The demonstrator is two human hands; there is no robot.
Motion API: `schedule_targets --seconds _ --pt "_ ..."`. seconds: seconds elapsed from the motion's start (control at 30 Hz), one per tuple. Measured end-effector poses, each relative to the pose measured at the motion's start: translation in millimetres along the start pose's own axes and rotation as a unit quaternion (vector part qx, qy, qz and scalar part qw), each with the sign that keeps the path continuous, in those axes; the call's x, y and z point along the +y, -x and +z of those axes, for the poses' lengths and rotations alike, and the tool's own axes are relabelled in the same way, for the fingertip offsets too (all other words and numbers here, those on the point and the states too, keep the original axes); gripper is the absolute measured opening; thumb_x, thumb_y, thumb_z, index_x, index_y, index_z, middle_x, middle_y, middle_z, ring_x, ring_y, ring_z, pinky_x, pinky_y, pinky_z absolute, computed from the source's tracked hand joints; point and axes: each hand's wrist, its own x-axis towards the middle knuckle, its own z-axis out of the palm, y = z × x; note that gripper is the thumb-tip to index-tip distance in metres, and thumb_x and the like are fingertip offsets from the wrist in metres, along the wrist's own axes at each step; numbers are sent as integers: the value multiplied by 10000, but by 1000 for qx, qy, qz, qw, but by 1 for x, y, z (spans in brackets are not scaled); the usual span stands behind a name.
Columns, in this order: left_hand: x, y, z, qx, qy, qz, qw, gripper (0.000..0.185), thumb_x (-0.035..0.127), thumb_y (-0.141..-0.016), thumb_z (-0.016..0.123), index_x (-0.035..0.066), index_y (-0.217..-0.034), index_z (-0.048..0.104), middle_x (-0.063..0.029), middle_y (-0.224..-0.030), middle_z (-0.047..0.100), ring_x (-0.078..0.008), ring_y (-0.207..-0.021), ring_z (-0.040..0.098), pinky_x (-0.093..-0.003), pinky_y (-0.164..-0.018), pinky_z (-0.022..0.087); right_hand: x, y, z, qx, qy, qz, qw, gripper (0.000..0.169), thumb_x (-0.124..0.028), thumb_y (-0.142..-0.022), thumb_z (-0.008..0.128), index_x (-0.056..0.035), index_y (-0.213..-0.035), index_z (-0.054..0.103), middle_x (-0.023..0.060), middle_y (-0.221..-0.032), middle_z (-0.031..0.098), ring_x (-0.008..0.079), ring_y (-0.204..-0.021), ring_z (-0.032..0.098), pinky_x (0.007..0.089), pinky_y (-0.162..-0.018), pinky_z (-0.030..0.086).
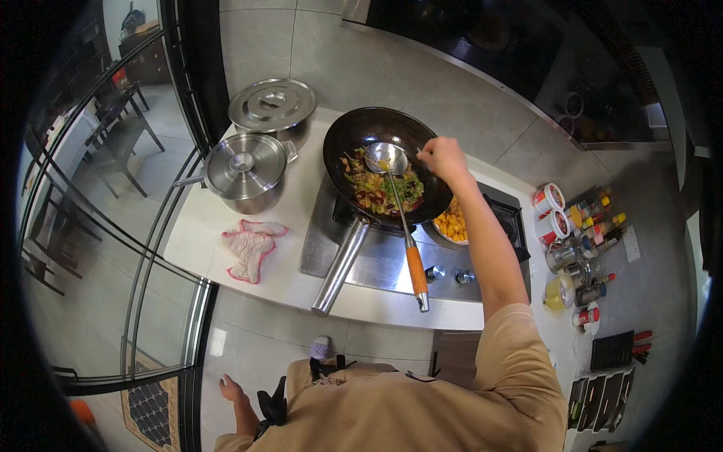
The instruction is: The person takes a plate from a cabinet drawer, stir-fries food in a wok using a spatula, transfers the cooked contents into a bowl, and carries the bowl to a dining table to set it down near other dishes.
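My right hand (pixel 443 158) is over the right rim of a black wok (pixel 353 127), its fingers pinched together; a small pale bit shows at the fingertips, too small to tell what. A steel ladle (pixel 415 265) with a wooden handle rests in the wok, its bowl on the stir-fried food (pixel 384 192), which has greens and red pieces. The wok's steel handle (pixel 342 268) points towards me. Beside the wok, partly behind my forearm, is a bowl of orange-yellow chunks (pixel 452 226). My left hand (pixel 230 389) hangs low at my side, away from the counter, with nothing visible in it.
Two lidded steel pots (pixel 243 181) stand left of the wok, near a crumpled pink-edged cloth (pixel 251 248). Seasoning bottles (pixel 599 226), tubs (pixel 551 198) and jars line the right side, with a knife holder (pixel 613 350) nearer me. A range hood (pixel 480 56) overhangs the stove (pixel 322 248). A glass partition is at left.
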Motion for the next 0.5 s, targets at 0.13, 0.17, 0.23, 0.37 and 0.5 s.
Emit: schedule_targets --seconds 0.13,0.17,0.23,0.37,0.5 --pt "3 -11 1 -16 14 47 999 491 370 -797 492 -31 -1081 493 -228 -1040 524 -351 -952 507 -390 -817 404 -5 5 -5 191 -173 106 960 179 -203 -757 555 -50 -806 636 175 -762 594 316 -745 579 365 -681 456" --pt "9 -13 5 -28 18 64 997 492 372 -797 492 -34 -1076 497 -228 -1036 526 -350 -949 509 -388 -815 405 18 10 22 158 -57 6 986 202 -218 -774 531 -52 -834 629 175 -785 594 316 -769 576 369 -695 449" --pt "25 -16 10 -27 28 75 996 482 367 -801 486 -44 -1052 509 -232 -1015 534 -351 -944 511 -385 -815 403 59 13 64 119 99 -151 976 264 -263 -811 467 -60 -901 610 176 -847 593 314 -832 564 381 -729 429" --pt "13 -12 15 29 40 -2 999 480 375 -807 469 -45 -1034 520 -230 -996 544 -352 -938 514 -390 -815 400 -16 -10 -27 -66 -95 102 988 282 -315 -795 501 -70 -820 639 142 -771 616 268 -728 593 353 -652 454" --pt "60 5 13 -12 33 -93 995 497 394 -805 462 -51 -1019 524 -228 -994 546 -350 -933 517 -398 -810 402 -6 16 -40 144 -69 -6 987 158 -211 -717 583 -70 -728 654 119 -701 618 255 -664 600 330 -629 466"
